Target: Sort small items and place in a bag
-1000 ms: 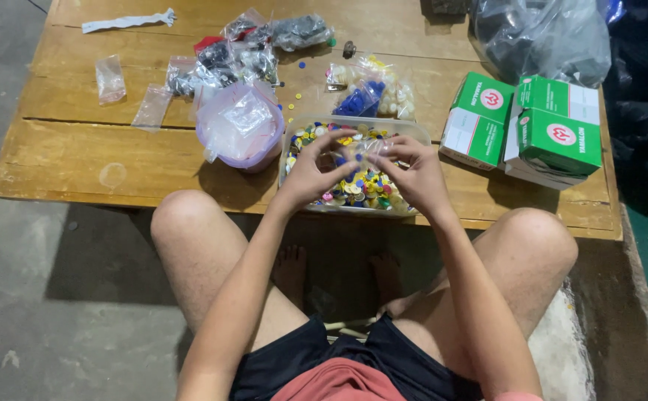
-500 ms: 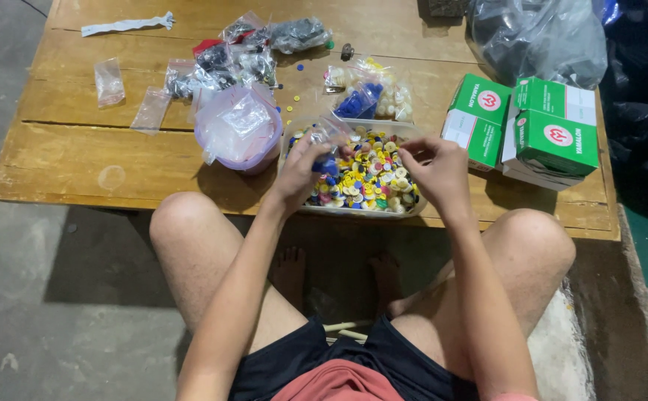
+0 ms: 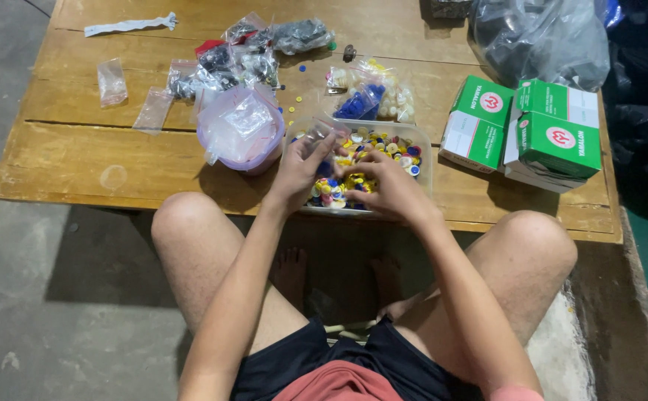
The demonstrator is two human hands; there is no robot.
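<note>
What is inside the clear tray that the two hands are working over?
The clear tray holds a heap of small round pieces in yellow, white, blue, red and green. The left hand and right hand cover its near half, so what lies beneath them cannot be seen.

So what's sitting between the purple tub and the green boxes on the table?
In the head view, the clear tray of coloured buttons lies between the purple tub and the green boxes.
</note>
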